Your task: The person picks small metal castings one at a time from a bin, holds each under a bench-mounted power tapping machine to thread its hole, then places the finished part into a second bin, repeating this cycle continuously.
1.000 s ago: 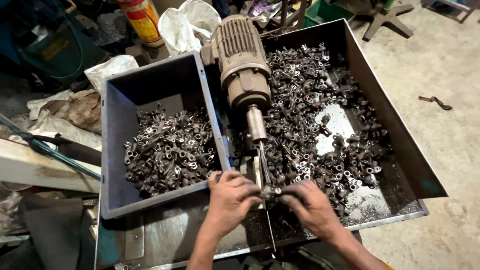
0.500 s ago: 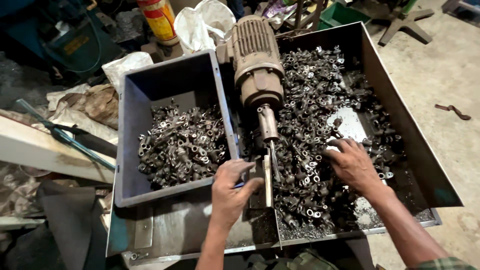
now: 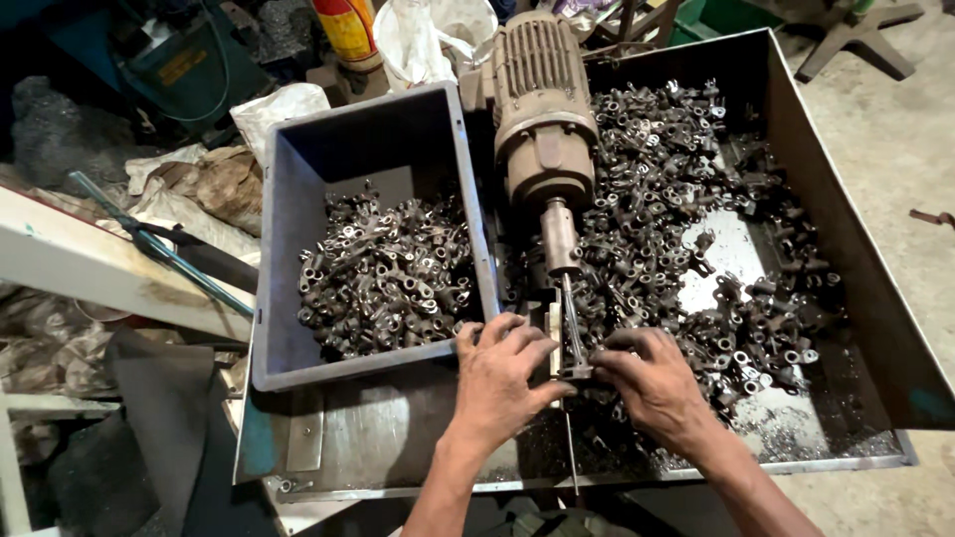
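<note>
A ribbed electric motor (image 3: 542, 104) lies along the middle of a metal tray (image 3: 875, 328), its shaft ending in a thin spinning bit (image 3: 571, 318). My left hand (image 3: 497, 383) rests beside the bit's lower end, fingers curled against a small metal guide. My right hand (image 3: 652, 383) pinches a small metal fitting (image 3: 578, 372) at the tip of the bit. A heap of dark metal fittings (image 3: 686, 219) fills the tray to the right. To the left, a grey plastic bin (image 3: 288, 239) holds several more fittings (image 3: 383, 273).
Left of the bin lie a pale wooden plank (image 3: 90, 264), crumpled bags and rags. A red-and-yellow canister (image 3: 348, 30) and a white plastic bag (image 3: 428, 35) stand behind. Concrete floor shows at right, with a metal stand base (image 3: 856, 35).
My right hand has come back from the heap of fittings on the right to the bit's tip, now holding a fitting there. My left hand stayed by the bit.
</note>
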